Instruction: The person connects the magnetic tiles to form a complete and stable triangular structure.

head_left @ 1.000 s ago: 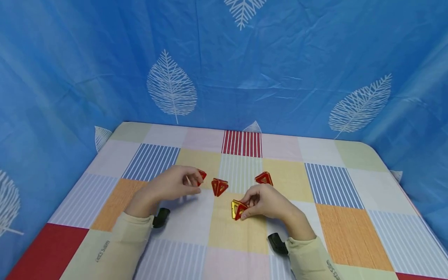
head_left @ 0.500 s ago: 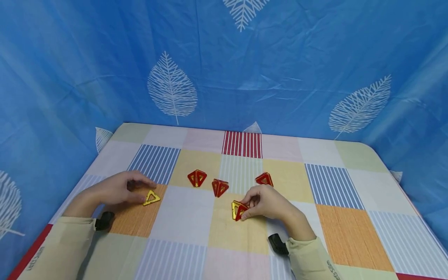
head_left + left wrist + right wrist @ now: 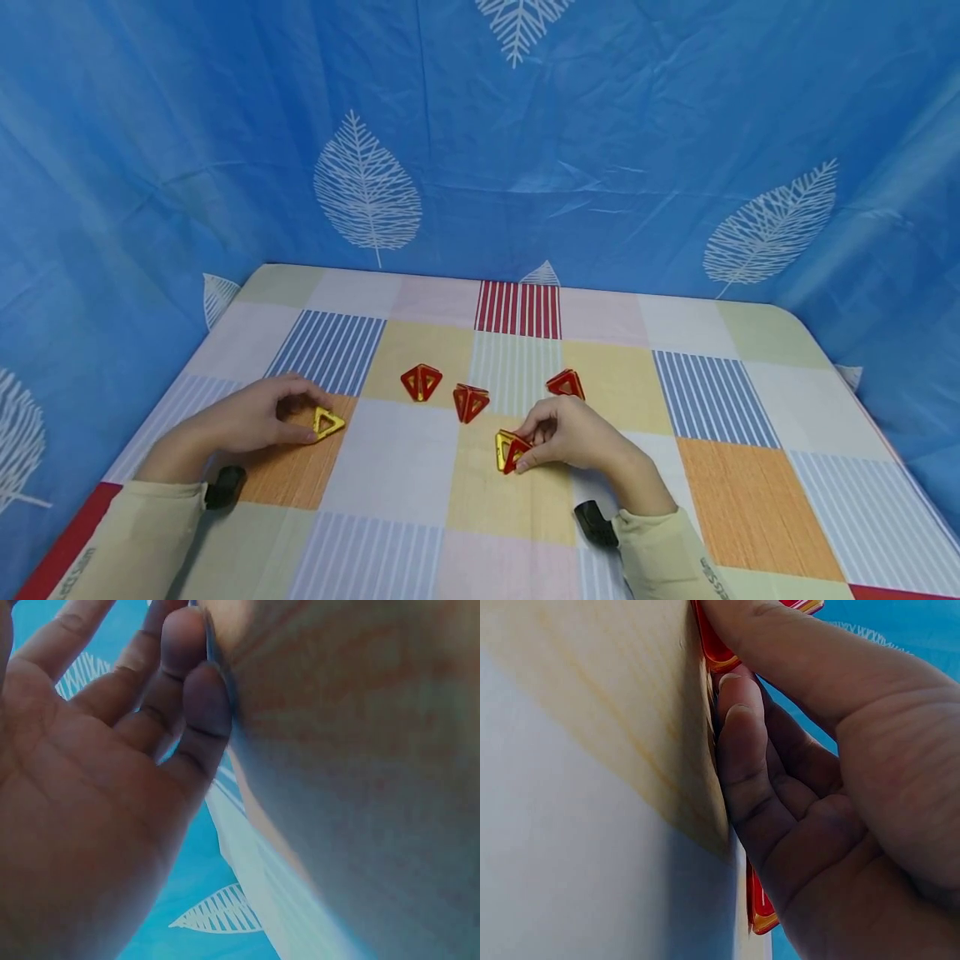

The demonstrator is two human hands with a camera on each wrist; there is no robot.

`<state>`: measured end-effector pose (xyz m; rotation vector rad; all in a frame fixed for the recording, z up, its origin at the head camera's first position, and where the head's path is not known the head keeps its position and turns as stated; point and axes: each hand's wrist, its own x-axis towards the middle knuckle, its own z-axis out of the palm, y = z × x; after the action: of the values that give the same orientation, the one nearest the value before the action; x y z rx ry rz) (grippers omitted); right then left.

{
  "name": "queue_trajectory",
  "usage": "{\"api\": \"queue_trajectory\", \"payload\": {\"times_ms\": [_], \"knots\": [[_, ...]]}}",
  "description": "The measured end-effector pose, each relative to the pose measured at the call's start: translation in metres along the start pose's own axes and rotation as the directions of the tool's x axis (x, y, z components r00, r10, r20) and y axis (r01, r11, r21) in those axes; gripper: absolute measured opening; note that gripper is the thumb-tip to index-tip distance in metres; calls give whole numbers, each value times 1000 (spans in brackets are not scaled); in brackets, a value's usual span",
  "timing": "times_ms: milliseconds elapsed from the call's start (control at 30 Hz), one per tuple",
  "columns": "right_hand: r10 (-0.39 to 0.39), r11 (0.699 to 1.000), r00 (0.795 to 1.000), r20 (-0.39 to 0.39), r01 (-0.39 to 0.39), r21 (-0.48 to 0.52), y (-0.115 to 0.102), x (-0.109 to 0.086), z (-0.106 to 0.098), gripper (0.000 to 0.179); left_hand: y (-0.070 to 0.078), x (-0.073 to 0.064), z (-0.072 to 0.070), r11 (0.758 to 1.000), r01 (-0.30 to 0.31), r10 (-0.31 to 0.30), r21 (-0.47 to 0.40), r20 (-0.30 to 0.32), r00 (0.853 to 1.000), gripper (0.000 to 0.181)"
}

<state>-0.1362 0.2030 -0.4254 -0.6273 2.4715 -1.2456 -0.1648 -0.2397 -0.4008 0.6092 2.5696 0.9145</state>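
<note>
In the head view my left hand (image 3: 255, 419), at the left of the table, pinches a yellow triangular magnetic tile (image 3: 327, 423) at its left edge between thumb and fingers. The left wrist view shows its fingertips (image 3: 206, 694) right at the tabletop. My right hand (image 3: 576, 435) holds a small piece built of red and yellow triangular magnetic tiles (image 3: 507, 452) by its right side, at the table's middle. Its thumb (image 3: 780, 637) lies along the red tile (image 3: 718, 649) in the right wrist view.
Two red tile pyramids, a left one (image 3: 422, 382) and a middle one (image 3: 471, 403), stand beyond the hands. A third red tile piece (image 3: 566, 383) is just behind my right hand. A patchwork cloth (image 3: 390, 467) covers the table; a blue curtain (image 3: 525, 167) hangs behind.
My left hand has moved left and towards me, away from the left red pyramid, to the yellow tile, and now pinches it, tilting it slightly. The right hand has stayed put.
</note>
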Motion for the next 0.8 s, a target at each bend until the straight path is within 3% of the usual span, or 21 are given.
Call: {"api": "queue_trajectory", "payload": {"times_ms": [367,533,667,800], "knots": [[-3,1000,1000,0,3,12,0,0,0,25,13,4,10,994,-12,9,-104,-37,999,25],[-3,1000,1000,0,3,12,1,0,1,25,23,8,17,995,-89,86,-54,-50,995,21],[-1,1000,1000,-1,1,16,1,-1,1,25,30,11,23,987,-162,162,-7,-13,987,22],[1,1000,1000,-1,-1,18,0,-2,1,25,35,12,29,980,-196,195,26,26,980,24]]}}
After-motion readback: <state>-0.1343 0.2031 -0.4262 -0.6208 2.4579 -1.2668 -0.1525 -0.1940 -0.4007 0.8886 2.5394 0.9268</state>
